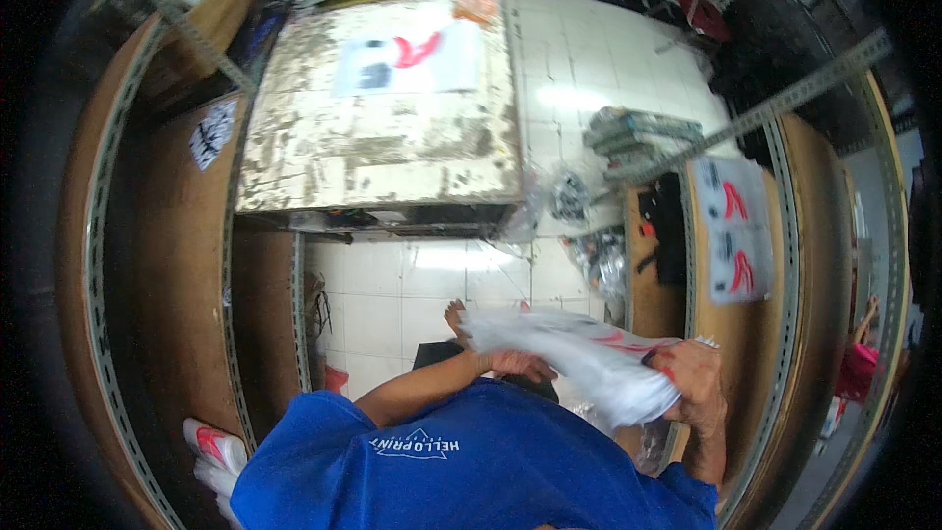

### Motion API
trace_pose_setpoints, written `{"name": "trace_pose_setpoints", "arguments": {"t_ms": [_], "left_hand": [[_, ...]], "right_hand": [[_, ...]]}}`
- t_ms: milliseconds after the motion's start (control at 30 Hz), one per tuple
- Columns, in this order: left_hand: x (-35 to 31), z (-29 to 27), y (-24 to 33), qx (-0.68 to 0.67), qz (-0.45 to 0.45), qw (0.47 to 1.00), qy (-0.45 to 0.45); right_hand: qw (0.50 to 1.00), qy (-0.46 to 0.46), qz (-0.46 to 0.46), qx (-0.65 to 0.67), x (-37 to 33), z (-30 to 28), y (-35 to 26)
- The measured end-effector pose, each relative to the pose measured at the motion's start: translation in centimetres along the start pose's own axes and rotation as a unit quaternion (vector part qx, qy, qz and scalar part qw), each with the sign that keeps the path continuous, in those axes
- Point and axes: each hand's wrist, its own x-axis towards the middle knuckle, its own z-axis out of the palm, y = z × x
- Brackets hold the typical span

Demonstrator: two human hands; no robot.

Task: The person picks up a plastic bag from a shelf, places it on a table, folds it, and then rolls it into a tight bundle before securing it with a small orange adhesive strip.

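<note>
My right hand (691,379) is closed round the right end of a bent bundle of white plastic bags (599,358) with red print, held in front of my chest. At the bundle's lower left edge my left hand (520,366) grips it, its fingers partly hidden by the plastic. The left end of the bundle is smeared by motion, so I cannot tell how many layers it has. Similar white bags with red print (736,226) lie flat on the wooden shelf just beyond my right hand.
Ahead stands a worn, paint-stained table (392,157) with a printed white bag (412,57) on it. Metal-framed wooden shelves rise on both sides. Rolled bags (218,447) rest on the left shelf (167,265). Stacked bundles (643,137) sit on the tiled floor, and another person (860,363) is at far right.
</note>
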Motion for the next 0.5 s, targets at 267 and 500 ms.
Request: {"name": "trace_pose_setpoints", "arguments": {"t_ms": [267,500], "left_hand": [[-12.3,17.2,11.3,0.273,0.219,0.931,0.108],[-19.2,24.5,13.8,0.411,0.307,0.833,0.21]], "right_hand": [[0.958,-0.054,-0.274,-0.058,15.7,0.2,-3.1],[0.885,0.037,-0.454,-0.092,26.5,3.2,-2.5]]}}
